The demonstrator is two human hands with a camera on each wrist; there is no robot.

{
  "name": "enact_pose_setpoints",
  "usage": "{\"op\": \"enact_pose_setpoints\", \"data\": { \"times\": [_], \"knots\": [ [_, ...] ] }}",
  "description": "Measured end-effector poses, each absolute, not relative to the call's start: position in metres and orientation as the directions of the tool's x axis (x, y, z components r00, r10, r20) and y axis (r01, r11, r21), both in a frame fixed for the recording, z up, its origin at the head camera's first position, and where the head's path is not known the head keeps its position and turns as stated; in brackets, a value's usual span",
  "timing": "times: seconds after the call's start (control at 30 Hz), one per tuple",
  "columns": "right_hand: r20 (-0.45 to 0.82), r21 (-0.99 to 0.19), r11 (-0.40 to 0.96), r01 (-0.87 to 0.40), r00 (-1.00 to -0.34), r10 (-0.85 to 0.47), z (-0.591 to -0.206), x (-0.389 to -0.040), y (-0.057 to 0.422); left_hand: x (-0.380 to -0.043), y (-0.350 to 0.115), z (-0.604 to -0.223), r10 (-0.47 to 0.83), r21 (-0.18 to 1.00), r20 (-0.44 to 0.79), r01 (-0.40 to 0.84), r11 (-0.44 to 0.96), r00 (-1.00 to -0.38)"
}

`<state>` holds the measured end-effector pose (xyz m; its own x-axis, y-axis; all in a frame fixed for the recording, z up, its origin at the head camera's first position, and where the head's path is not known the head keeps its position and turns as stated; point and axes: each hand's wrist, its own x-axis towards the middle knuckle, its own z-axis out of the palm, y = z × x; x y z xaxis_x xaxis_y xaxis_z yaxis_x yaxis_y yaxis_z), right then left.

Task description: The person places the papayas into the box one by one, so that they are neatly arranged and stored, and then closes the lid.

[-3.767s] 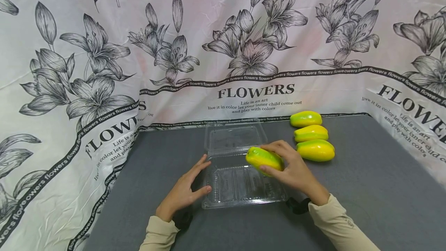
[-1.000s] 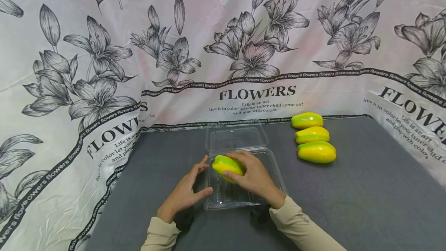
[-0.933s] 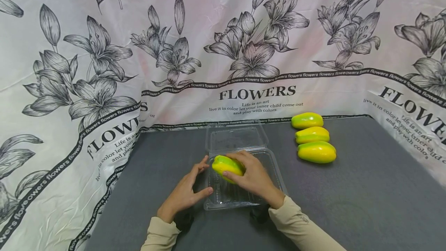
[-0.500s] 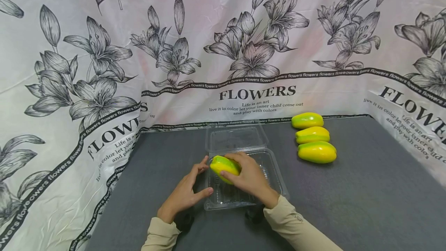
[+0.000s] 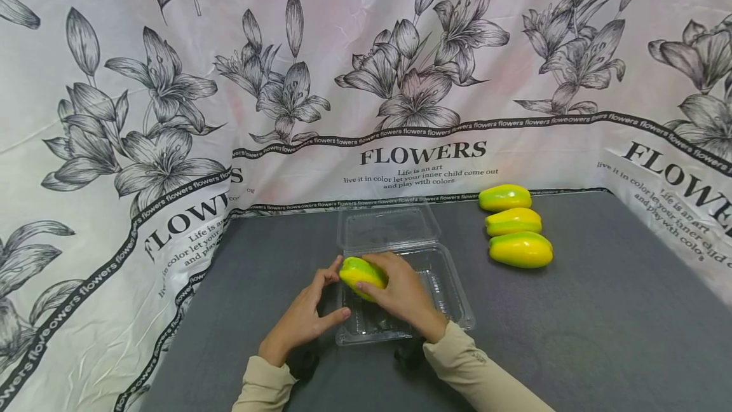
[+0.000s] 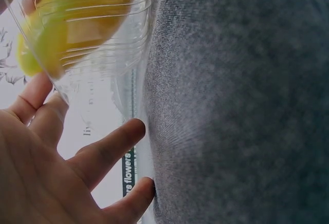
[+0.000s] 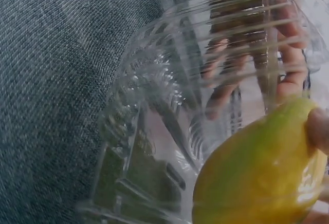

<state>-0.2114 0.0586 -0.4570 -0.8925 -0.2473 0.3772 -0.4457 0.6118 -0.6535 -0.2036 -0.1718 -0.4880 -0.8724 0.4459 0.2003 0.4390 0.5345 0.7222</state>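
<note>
A yellow-green papaya (image 5: 363, 277) is in my right hand (image 5: 403, 291), gripped between the thumb and fingers over the left part of a clear plastic clamshell box (image 5: 452, 294). The right wrist view shows the papaya (image 7: 257, 167) inside the box walls; whether it touches the bottom I cannot tell. My left hand (image 5: 305, 313) stands at the box's left side with fingers spread. From the left wrist, the left hand's fingers (image 6: 105, 152) look fairly straight, with fingertips at the box rim, and the papaya (image 6: 85, 16) shows through the ribbed wall.
Three more papayas (image 5: 520, 250) lie in a row at the right back of the grey table (image 5: 572, 336). The box's lid (image 5: 389, 227) is folded back flat towards the flower-printed cloth (image 5: 423, 173), which hangs behind and at both sides.
The right hand has carried the papaya leftward, from over the box's right part to its left side, and slightly further left in the last second. The left hand has hardly moved.
</note>
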Motion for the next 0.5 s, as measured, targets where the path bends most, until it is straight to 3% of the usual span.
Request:
{"op": "enact_pose_setpoints", "data": {
  "times": [0.5],
  "knots": [
    [0.334, -0.631, 0.646, -0.429, -0.902, -0.273, -0.4592, -0.2108, 0.0623, -0.2035, -0.1716, -0.488, 0.441, 0.726, 0.181, 0.422, 0.543, -0.879]
  ]
}}
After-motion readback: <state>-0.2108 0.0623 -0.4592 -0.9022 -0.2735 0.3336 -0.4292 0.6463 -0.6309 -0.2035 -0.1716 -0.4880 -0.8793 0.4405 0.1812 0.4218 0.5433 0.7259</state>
